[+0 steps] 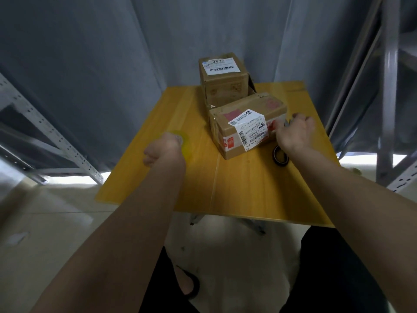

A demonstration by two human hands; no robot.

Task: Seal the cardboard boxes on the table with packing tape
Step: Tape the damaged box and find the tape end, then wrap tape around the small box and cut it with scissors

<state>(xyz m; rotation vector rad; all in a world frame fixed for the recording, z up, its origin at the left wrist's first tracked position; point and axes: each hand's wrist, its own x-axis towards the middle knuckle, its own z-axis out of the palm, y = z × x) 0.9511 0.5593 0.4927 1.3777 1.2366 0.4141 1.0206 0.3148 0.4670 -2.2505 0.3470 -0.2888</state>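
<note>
My left hand (163, 146) grips a blurred yellowish roll of packing tape (182, 143) over the yellow wooden desk (248, 188). My right hand (295, 132) is at the near labelled brown cardboard box (246, 127), mid-desk; whether its fingers grip, I cannot tell. The box looks light and stiff, best steadied by its end.

Grey curtain (90, 53) — pale floor (56, 222) (metal shelving (45, 129)).

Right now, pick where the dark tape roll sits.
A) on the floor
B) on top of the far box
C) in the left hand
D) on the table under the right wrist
D: the dark tape roll lies on the table, partly hidden under the right hand.
</note>
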